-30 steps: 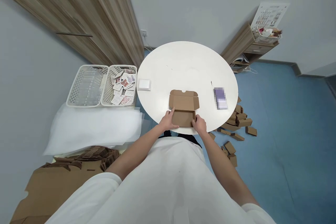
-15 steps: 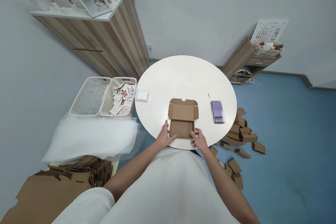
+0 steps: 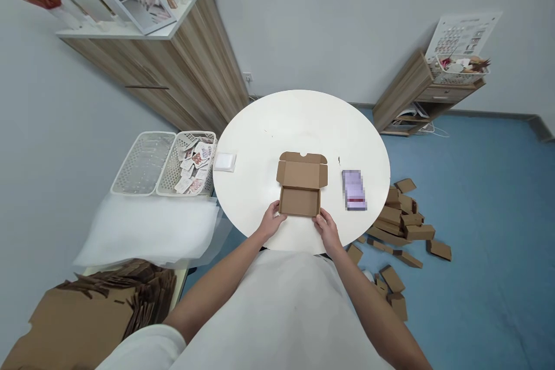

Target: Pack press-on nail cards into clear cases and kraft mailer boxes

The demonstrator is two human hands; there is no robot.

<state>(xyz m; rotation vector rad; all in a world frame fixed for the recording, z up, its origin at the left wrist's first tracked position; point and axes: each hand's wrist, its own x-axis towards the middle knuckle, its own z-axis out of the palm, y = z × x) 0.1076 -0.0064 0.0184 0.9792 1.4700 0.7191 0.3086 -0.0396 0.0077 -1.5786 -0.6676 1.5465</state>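
- Head view: small brown cardboard box point(image 3: 300, 193) sat at frame centre on the near part of the round white table point(image 3: 299, 115), lid flap folded back flat, tray empty.
- Left hand point(image 3: 272, 222) loosely open, fingertips touching the box's lower-left corner; right hand point(image 3: 327, 230) likewise at the lower-right corner, not clamped.
- Purple blurred item point(image 3: 354, 189) just right of the box; white pad point(image 3: 225, 161) left, near the table rim.
- Two white baskets point(image 3: 143, 165) off-table, centre left; folded boxes point(image 3: 403, 214) on the floor, right.
- Upper tabletop bare; table edge close below the hands.
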